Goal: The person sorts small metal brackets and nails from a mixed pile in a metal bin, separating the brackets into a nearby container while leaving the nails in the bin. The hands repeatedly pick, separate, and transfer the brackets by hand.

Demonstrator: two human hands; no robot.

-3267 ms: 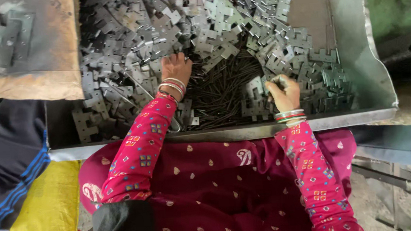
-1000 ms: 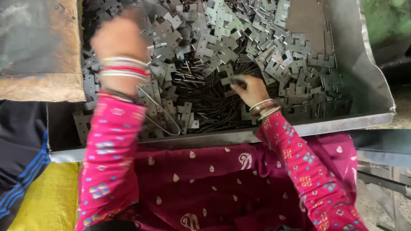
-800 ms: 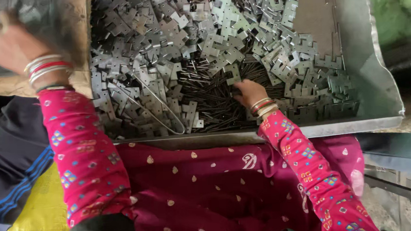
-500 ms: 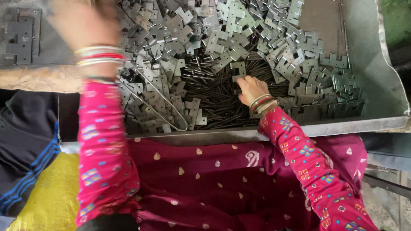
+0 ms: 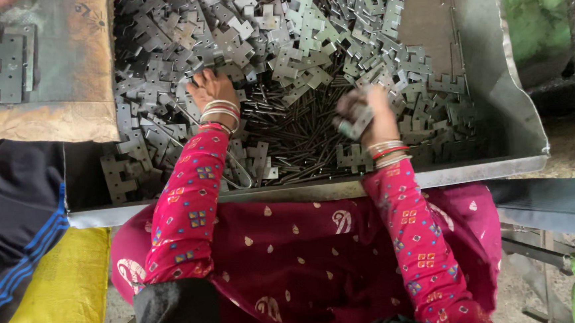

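Left hand: the left hand (image 5: 211, 89) is resting palm down on the heap of stamped metal plates (image 5: 280, 42), fingers spread toward 11 o'clock and closed on nothing.
Right hand: the right hand (image 5: 368, 113) is hovering over the dark pins, blurred, fingers curled shut around a small metal plate (image 5: 358, 120).
Plates: grey notched pieces are lying piled across the metal tray (image 5: 495, 75), thickest from 9 to 2 o'clock of the hands.
Pins: a pile of thin dark metal pins (image 5: 293, 138) is lying between the two hands, running toward 6 o'clock.
In the way: a bent wire loop (image 5: 238, 178) is lying beside the left wrist, near the tray's front rim.
Around: a worn board (image 5: 49, 76) at 10 o'clock is carrying assembled hinges (image 5: 5, 65); a yellow sack (image 5: 49, 296) is sitting at 7 o'clock.
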